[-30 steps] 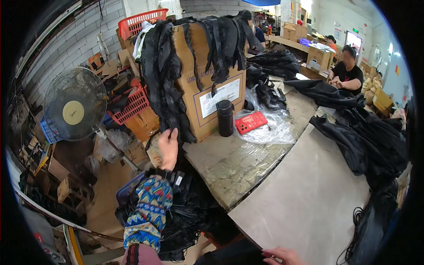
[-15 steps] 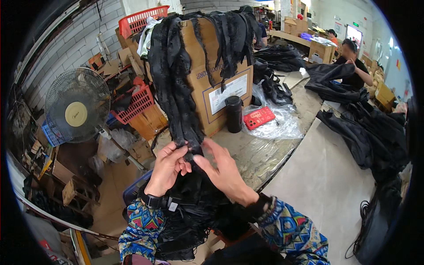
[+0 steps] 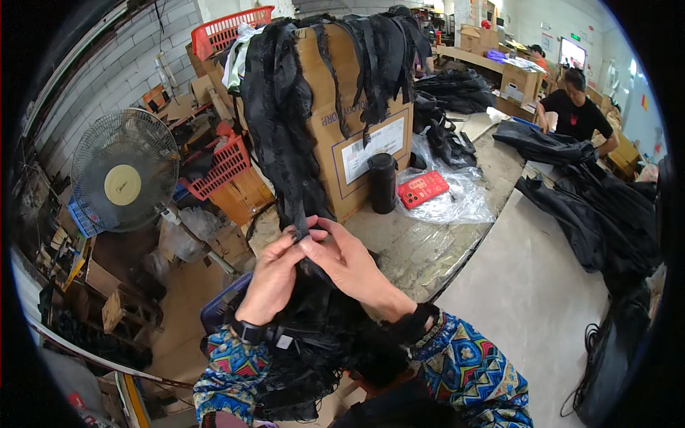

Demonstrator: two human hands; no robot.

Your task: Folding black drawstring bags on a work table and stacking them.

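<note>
Long black fabric strips (image 3: 280,121) with frayed edges drape over a tall cardboard box (image 3: 335,167) and run down to my hands. My left hand (image 3: 273,274) pinches one strip just below the box. Against it, my right hand (image 3: 349,267) grips the same strip, thumb and fingertips pressed together on it. The two hands meet at the fingertips. Beneath them, a heap of black fabric strips (image 3: 303,364) hangs over my lap, partly hidden by my wrists. Several more strips hang down the front of the box.
Beside the box stand a black bottle (image 3: 382,184) and a red phone (image 3: 422,189) on clear plastic. Black fabric bundles (image 3: 606,207) lie along the grey table (image 3: 521,264), where a person (image 3: 576,114) works. A standing fan (image 3: 123,171) and red baskets (image 3: 221,167) are at left.
My right hand has closed in from being spread apart and now pinches the strip with my left. The person across the table has lowered their hands from head height.
</note>
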